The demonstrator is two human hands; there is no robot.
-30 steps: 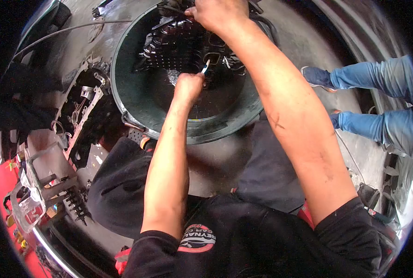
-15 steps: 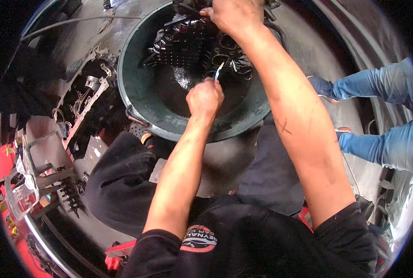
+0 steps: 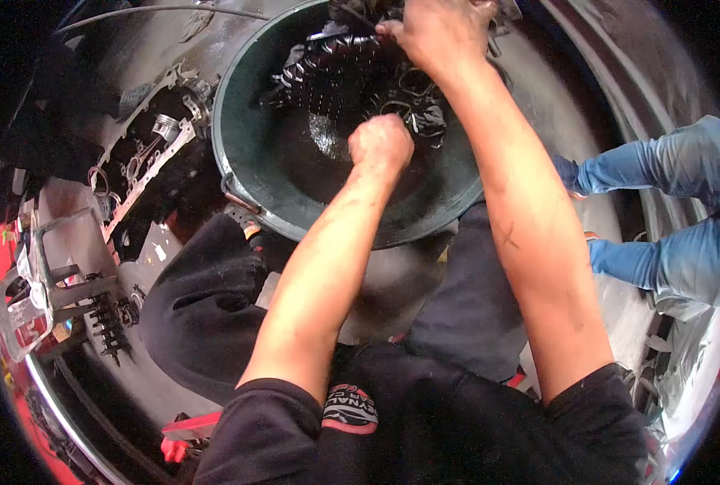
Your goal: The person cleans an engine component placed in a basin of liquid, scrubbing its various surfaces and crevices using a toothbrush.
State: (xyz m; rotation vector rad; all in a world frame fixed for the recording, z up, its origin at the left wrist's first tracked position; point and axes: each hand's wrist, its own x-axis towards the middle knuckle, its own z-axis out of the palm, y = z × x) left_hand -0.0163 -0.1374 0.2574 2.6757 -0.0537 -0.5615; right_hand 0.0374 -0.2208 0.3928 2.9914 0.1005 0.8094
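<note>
A dark metal engine part [image 3: 327,77] leans inside a round green tub [image 3: 238,149], with dark liquid at the bottom. My left hand [image 3: 382,144] is closed in a fist over the tub, beside the part's lower openings; whatever it holds is hidden behind the fingers now. Higher up, my right hand [image 3: 445,32] rests at the top edge of the part near the tub's far rim, its thumb against the dark metal. Its other fingers are mostly out of sight behind the hand.
An engine block [image 3: 145,153] with a piston lies left of the tub. Further down at the left are a metal frame [image 3: 40,291] and a toothed shaft [image 3: 105,323]. Another person's legs in jeans [image 3: 659,166] are at the right. A hose [image 3: 158,8] runs behind.
My left hand has moved right and up toward the part's openings, and the white-tipped slim tool it held is no longer visible. The whole view has shifted, with the tub further right.
</note>
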